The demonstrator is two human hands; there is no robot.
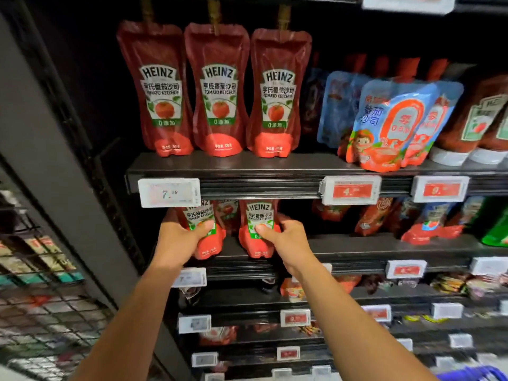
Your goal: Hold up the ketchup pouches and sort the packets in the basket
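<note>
Both arms raised forward, hands closed in grips

The left hand (pixel 180 239) and right hand (pixel 286 240) are held side by side at one height; thumbs are laid across the front, fingers (pixel 283 220) curled behind, forearms extended bare.

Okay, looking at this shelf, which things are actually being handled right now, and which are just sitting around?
In hand:
- left hand grips the left Heinz pouch
- right hand grips the right Heinz pouch

Just sitting there:
- three upper Heinz pouches
- blue pouches
- white price tag
- red price tags
</note>
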